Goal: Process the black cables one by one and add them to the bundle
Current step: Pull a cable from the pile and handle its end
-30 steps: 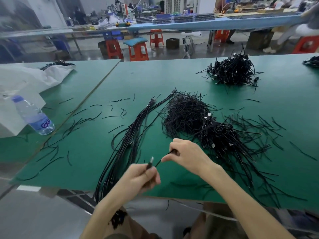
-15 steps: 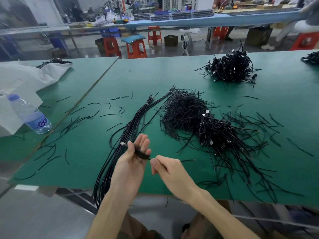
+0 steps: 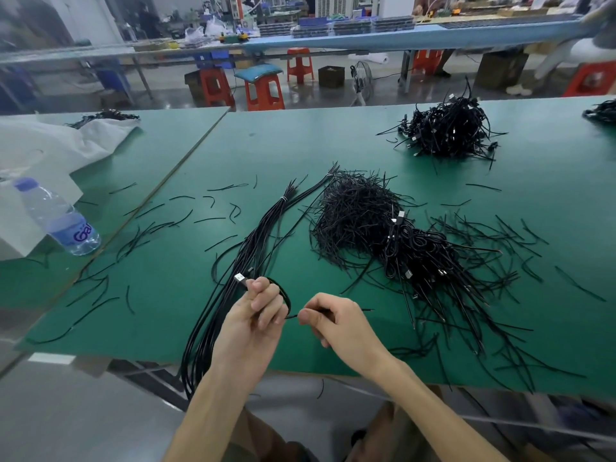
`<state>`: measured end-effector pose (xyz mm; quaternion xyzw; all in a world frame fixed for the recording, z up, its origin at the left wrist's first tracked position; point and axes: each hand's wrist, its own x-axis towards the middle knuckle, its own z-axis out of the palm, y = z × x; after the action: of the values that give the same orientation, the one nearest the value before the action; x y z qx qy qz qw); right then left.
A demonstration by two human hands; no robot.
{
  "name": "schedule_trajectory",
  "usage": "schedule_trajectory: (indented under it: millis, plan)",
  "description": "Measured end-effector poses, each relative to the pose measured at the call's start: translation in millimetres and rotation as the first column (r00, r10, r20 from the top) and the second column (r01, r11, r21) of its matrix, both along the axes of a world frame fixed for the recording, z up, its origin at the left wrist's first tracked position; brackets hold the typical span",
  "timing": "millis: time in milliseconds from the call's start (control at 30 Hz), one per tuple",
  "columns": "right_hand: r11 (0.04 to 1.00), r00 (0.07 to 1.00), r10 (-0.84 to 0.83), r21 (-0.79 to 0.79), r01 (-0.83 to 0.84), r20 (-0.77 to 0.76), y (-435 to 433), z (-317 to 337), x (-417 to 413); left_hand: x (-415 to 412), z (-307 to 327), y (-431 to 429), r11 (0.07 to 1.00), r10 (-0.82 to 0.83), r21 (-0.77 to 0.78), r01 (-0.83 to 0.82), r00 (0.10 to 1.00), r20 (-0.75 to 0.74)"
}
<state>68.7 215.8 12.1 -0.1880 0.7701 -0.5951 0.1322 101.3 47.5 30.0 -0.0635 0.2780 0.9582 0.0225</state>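
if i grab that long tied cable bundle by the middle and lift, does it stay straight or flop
Probably flops: the bundle already droops over the table edge near you. Only one white tie shows, near the far end, so the loose strands would likely fan apart. The cables are thin, so it should be light.

Bare green table [image 3: 333, 145] beyond cable pile [image 3: 393, 235]; bundle [image 3: 233, 278] crowds left.
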Motion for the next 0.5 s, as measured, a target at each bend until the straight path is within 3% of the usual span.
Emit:
schedule_trajectory:
  millis: [333,500]
  plan:
    - [0.998,0.998,-0.030,-0.061,0.027,-0.054,-11.1,14.9,14.1,-2.5,-4.0,7.2,0.983,0.067,-0.169,-0.079,0.995,-0.076]
    - [0.997,0.995,-0.015,-0.072,0.008,-0.097,-19.1,17.8,14.3,3.6,-5.5,15.3,0.973,-0.018,-0.233,0.003,0.998,-0.063]
